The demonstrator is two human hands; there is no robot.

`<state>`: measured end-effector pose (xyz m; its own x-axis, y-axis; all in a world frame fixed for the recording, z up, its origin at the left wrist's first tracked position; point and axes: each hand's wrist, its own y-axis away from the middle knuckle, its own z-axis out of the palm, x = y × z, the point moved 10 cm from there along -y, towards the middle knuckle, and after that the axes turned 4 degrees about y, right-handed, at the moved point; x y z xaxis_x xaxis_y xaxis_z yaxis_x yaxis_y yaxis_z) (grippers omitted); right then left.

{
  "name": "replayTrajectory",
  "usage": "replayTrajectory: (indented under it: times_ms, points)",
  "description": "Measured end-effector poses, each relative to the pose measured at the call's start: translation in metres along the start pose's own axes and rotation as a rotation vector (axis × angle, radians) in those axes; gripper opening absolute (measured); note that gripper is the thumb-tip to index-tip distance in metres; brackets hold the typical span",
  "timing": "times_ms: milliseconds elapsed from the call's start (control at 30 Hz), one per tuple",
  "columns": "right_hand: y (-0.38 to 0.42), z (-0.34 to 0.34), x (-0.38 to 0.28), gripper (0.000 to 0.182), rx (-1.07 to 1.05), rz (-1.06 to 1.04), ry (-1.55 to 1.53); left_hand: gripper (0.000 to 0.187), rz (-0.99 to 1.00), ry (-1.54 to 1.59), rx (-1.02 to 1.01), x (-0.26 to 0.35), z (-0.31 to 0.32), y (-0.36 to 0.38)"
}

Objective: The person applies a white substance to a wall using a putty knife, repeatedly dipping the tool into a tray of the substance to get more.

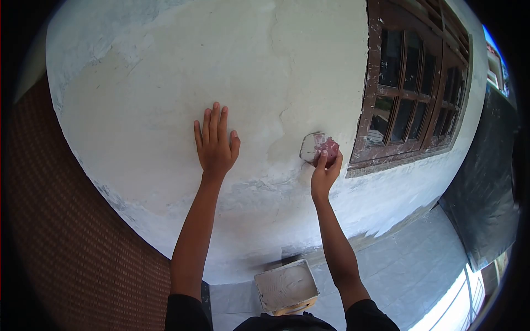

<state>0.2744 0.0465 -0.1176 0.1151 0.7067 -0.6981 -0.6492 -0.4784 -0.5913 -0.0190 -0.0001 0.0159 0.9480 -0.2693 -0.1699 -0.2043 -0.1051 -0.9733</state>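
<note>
Our right hand (324, 172) gripped a putty scraper (316, 148) by its reddish handle, blade flat on the wall (165, 83) just left of the wooden window frame (411, 83). Our left hand (215, 144) lay open, palm on the plaster. Below, a tray of putty (286, 286) sat on the floor.

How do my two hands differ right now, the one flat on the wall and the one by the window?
The left hand lies flat and empty on the wall, fingers stretched upward; the right hand grips a reddish scraper, fingers curled. The left sits farther from the window frame, the right close beside it. Both are raised against the wall.
</note>
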Motion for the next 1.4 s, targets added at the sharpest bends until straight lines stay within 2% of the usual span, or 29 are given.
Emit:
replayTrajectory:
  times_ms: [33, 100, 167, 200, 233, 300, 333, 367, 433, 500, 533, 567, 633, 667, 700, 767, 800, 833, 900, 967, 1033, 1100, 1167, 1200, 1233, 1300, 1367, 1400]
  points:
    - [-0.004, -0.014, -0.006, 0.035, 0.135, 0.097, -0.112, 0.055, -0.001, -0.005, 0.005, 0.000, -0.001, 0.000]
    - [-0.006, -0.014, -0.011, 0.033, 0.088, -0.008, -0.090, 0.056, -0.005, -0.013, 0.006, 0.001, 0.000, 0.000]
    - [0.016, 0.015, -0.030, 0.032, -0.199, -0.281, 0.130, 0.056, -0.002, -0.009, 0.014, 0.000, -0.001, -0.001]
    - [0.031, 0.027, -0.044, 0.034, -0.305, -0.566, 0.422, 0.056, -0.001, -0.003, 0.018, 0.001, -0.001, 0.000]
    - [0.027, 0.025, -0.037, 0.034, -0.306, -0.566, 0.426, 0.056, -0.003, 0.000, 0.017, 0.001, -0.001, 0.000]
    - [0.000, -0.001, 0.002, 0.033, -0.086, -0.076, 0.102, 0.056, 0.006, 0.003, 0.018, 0.001, -0.001, 0.000]
    - [-0.004, -0.016, -0.008, 0.034, 0.075, 0.030, -0.124, 0.056, 0.004, 0.000, 0.021, 0.001, -0.002, 0.000]
    - [-0.008, -0.031, -0.001, 0.034, 0.177, 0.031, -0.036, 0.056, 0.003, -0.004, 0.021, 0.002, -0.002, 0.000]
    - [0.001, -0.016, -0.016, 0.032, 0.007, -0.074, 0.013, 0.056, 0.003, -0.008, 0.021, 0.001, -0.002, -0.001]
    - [0.026, 0.017, -0.034, 0.033, -0.281, -0.386, 0.229, 0.055, -0.001, -0.007, 0.021, 0.001, -0.001, 0.000]
    - [0.035, 0.026, -0.034, 0.033, -0.379, -0.472, 0.453, 0.055, -0.003, -0.004, 0.016, 0.001, 0.000, 0.001]
    - [0.031, 0.028, -0.033, 0.033, -0.381, -0.468, 0.456, 0.055, -0.001, 0.000, 0.015, 0.000, 0.000, 0.000]
    - [-0.001, -0.005, -0.010, 0.032, 0.003, -0.029, 0.044, 0.056, 0.000, 0.002, 0.013, 0.000, -0.001, 0.001]
    - [-0.004, -0.019, -0.014, 0.031, 0.127, 0.037, 0.010, 0.056, 0.001, -0.001, 0.017, 0.001, -0.001, 0.001]
    - [-0.003, -0.018, -0.018, 0.031, 0.124, 0.034, 0.006, 0.056, 0.001, -0.005, 0.020, 0.001, -0.001, 0.000]
    - [0.009, 0.010, -0.035, 0.031, -0.127, -0.098, 0.003, 0.056, 0.000, -0.014, 0.022, 0.000, -0.002, 0.000]
    - [0.021, 0.029, -0.053, 0.029, -0.255, -0.318, 0.121, 0.056, -0.003, -0.017, 0.019, 0.001, -0.001, 0.001]
    - [0.035, 0.045, -0.054, 0.028, -0.454, -0.391, 0.294, 0.056, -0.004, -0.011, 0.016, 0.002, 0.000, 0.001]
    - [0.031, 0.054, -0.058, 0.029, -0.459, -0.467, 0.475, 0.056, 0.010, -0.010, 0.027, 0.001, -0.001, 0.001]
    - [-0.013, 0.022, -0.028, 0.030, -0.075, -0.219, 0.171, 0.056, 0.011, -0.005, 0.022, 0.001, -0.001, 0.002]
    - [-0.036, -0.010, -0.022, 0.032, 0.183, -0.006, -0.103, 0.056, 0.008, -0.008, 0.028, 0.001, -0.002, 0.001]
    - [-0.036, -0.010, -0.026, 0.031, 0.159, 0.009, -0.179, 0.055, -0.012, -0.004, 0.008, 0.001, 0.000, 0.001]
    - [-0.014, 0.022, -0.047, 0.032, -0.167, -0.182, -0.019, 0.055, -0.006, -0.002, 0.017, 0.000, 0.000, 0.001]
    - [0.006, 0.039, -0.062, 0.032, -0.313, -0.391, 0.143, 0.055, 0.000, -0.003, 0.021, 0.001, -0.001, 0.001]
    - [0.023, 0.050, -0.063, 0.031, -0.501, -0.450, 0.389, 0.055, 0.000, 0.001, 0.018, 0.001, 0.000, 0.001]
    - [0.011, 0.038, -0.053, 0.033, -0.356, -0.414, 0.434, 0.053, -0.006, -0.023, 0.046, 0.000, -0.003, 0.001]
    - [-0.029, -0.003, -0.003, 0.037, -0.020, 0.013, -0.029, 0.054, -0.005, -0.010, 0.030, 0.001, -0.002, 0.002]
    - [-0.038, -0.027, 0.000, 0.042, 0.159, 0.060, 0.029, 0.055, -0.004, 0.002, 0.017, 0.000, -0.001, 0.001]
